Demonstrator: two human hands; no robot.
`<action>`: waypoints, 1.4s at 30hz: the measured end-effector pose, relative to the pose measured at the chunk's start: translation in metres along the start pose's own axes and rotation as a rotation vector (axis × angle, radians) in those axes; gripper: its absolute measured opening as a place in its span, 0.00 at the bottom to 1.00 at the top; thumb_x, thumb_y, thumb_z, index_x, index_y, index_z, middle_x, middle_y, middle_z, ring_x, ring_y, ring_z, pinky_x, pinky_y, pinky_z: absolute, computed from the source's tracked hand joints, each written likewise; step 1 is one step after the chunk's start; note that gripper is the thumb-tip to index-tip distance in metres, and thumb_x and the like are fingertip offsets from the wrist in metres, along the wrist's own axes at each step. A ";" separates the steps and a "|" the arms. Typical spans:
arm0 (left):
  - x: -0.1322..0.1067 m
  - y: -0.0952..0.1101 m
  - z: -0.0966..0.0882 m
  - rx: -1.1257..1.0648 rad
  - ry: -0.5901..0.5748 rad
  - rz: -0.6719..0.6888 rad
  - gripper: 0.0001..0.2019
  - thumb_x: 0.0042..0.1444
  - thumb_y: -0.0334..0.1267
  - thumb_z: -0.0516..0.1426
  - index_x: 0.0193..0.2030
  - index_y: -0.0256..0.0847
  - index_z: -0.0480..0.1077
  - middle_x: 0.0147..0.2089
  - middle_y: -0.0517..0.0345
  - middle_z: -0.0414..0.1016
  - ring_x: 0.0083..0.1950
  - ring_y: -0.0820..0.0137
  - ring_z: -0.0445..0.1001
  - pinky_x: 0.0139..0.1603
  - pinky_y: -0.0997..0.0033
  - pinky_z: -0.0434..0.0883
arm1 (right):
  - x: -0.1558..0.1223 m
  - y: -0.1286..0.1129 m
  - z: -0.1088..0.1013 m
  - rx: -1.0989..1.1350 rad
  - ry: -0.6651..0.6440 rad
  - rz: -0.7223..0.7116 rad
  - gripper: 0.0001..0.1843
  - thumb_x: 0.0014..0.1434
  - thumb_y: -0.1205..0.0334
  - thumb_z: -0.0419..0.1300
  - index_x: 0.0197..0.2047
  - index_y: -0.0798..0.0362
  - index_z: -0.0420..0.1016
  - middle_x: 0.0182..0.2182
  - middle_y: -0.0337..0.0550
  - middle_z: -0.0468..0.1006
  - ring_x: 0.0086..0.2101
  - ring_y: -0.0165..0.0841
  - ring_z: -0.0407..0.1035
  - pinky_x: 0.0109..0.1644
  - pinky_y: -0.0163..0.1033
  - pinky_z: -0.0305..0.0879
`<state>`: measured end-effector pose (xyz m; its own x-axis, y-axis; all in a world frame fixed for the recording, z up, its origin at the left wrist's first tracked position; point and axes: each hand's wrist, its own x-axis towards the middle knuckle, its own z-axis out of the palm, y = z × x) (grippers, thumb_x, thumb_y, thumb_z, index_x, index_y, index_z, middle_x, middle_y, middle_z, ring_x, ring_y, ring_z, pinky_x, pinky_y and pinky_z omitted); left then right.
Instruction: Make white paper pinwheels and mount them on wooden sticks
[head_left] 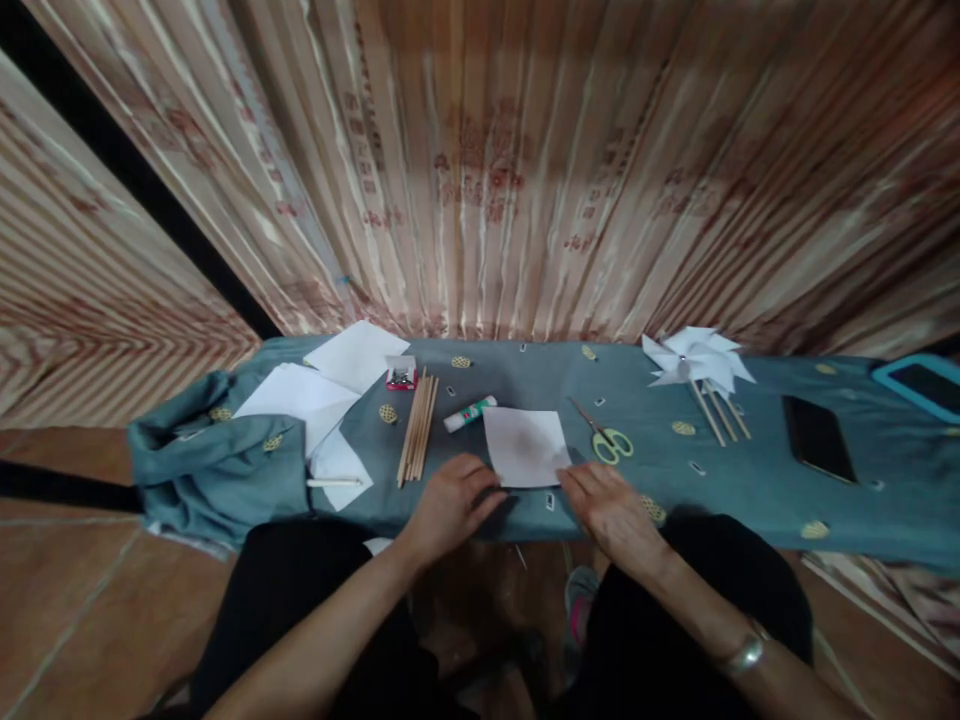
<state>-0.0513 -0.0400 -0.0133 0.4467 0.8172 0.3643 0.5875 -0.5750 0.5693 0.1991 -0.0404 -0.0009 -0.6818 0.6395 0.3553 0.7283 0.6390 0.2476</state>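
Note:
A square sheet of white paper (527, 445) lies before me on the cloth, its near edge slightly raised. My left hand (454, 502) is closed, with thumb and fingertips at the sheet's near left corner. At the near right corner, my right hand (611, 510) pinches the paper between thumb and fingers. A glue stick (470, 414) lies just beyond the left hand, close to the sheet's left edge. Scissors with yellow-green handles (612, 445) rest to the right of the paper, beyond my right hand.
A grey-green patterned cloth (525, 370) covers the narrow table. Left are wooden sticks (418, 428), a small red-and-white box (401, 373), white papers (300, 395) and a white pencil-like stick (334, 483). Right are paper pinwheels (694, 360), a black phone (817, 438) and a blue-framed device (921, 386). A curtain (480, 170) hangs behind.

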 end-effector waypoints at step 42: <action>0.007 0.014 0.053 0.311 -0.272 0.149 0.25 0.63 0.37 0.51 0.66 0.35 0.54 0.69 0.43 0.56 0.72 0.57 0.50 0.68 0.48 0.53 | 0.010 0.018 0.073 0.699 0.043 0.714 0.08 0.58 0.60 0.58 0.32 0.51 0.77 0.45 0.49 0.78 0.47 0.42 0.71 0.53 0.49 0.66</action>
<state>-0.0048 -0.0441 -0.0417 0.6789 0.7080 0.1945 0.6600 -0.7045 0.2610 0.2005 0.0084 -0.0584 -0.0872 0.9643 0.2501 0.7529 0.2282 -0.6173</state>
